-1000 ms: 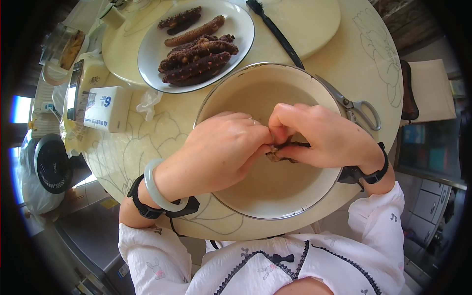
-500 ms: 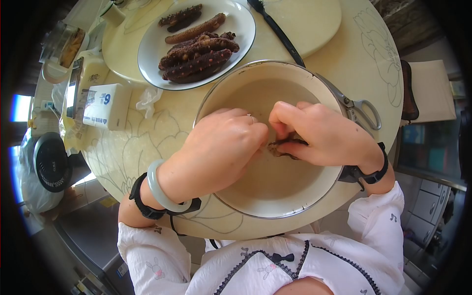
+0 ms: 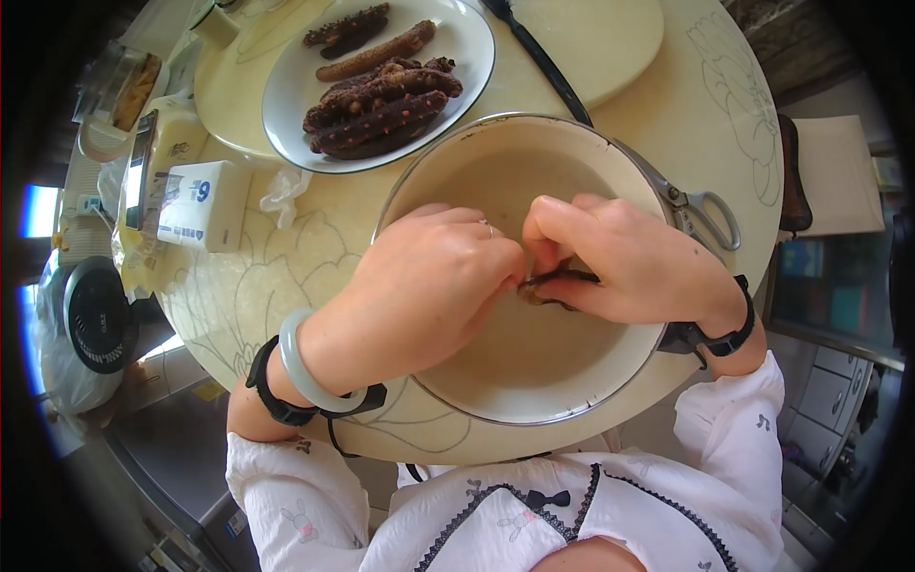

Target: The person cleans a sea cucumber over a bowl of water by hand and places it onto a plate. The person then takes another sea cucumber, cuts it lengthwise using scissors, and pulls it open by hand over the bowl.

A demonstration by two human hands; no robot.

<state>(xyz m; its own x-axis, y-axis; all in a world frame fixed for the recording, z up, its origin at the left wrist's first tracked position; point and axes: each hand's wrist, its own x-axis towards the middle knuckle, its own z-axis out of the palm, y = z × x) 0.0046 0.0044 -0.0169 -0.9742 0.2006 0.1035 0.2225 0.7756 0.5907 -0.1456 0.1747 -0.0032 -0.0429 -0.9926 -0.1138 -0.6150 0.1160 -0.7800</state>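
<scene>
Both hands meet over a large cream basin (image 3: 448,172) of cloudy water. My left hand (image 3: 424,286) and my right hand (image 3: 624,262) pinch the same dark sea cucumber (image 3: 553,283), which shows only as a small dark piece between the fingertips. The left wrist carries a pale bangle and a black strap, the right wrist a black strap. Beyond the basin, a white plate (image 3: 286,86) holds several dark spiky sea cucumbers (image 3: 381,105).
Scissors (image 3: 701,214) lie at the basin's right rim. A black brush (image 3: 538,57) rests behind the basin on a pale board (image 3: 600,38). A white box (image 3: 200,205) and a crumpled plastic scrap (image 3: 281,191) sit left on the round table (image 3: 276,276).
My left hand has drawn back to the sea cucumber after a slight gap; fingers of both hands have shifted a little on it. Nothing else has moved.
</scene>
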